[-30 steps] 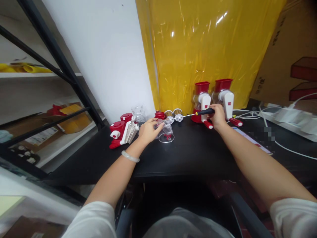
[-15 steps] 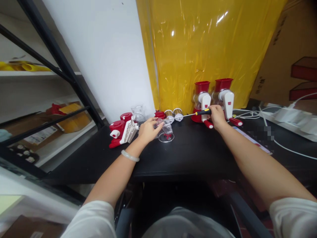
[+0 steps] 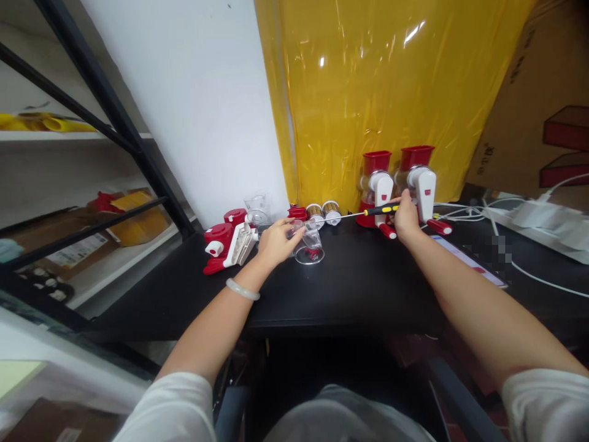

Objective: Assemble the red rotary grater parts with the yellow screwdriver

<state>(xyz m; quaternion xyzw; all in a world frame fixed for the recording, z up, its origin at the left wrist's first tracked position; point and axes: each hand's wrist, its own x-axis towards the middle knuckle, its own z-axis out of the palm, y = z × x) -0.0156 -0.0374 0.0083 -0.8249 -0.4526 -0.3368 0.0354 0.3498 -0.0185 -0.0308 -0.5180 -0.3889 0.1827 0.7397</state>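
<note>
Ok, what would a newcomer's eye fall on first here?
Probably the big, shiny yellow sheet behind the black table. Next, the two red-and-white crank machines standing before it, right of centre. Then the screwdriver in the right hand, reaching leftward to the clear plastic part held by the left hand.

1. Right hand [image 3: 407, 218] changes grip: one fingertip [image 3: 405, 194] now sticks up, instead of curling over as before.
2. Screwdriver handle [image 3: 380, 210] is rolled round; more yellow striping shows than a second ago.
3. Less of it is covered by fingers.
</note>
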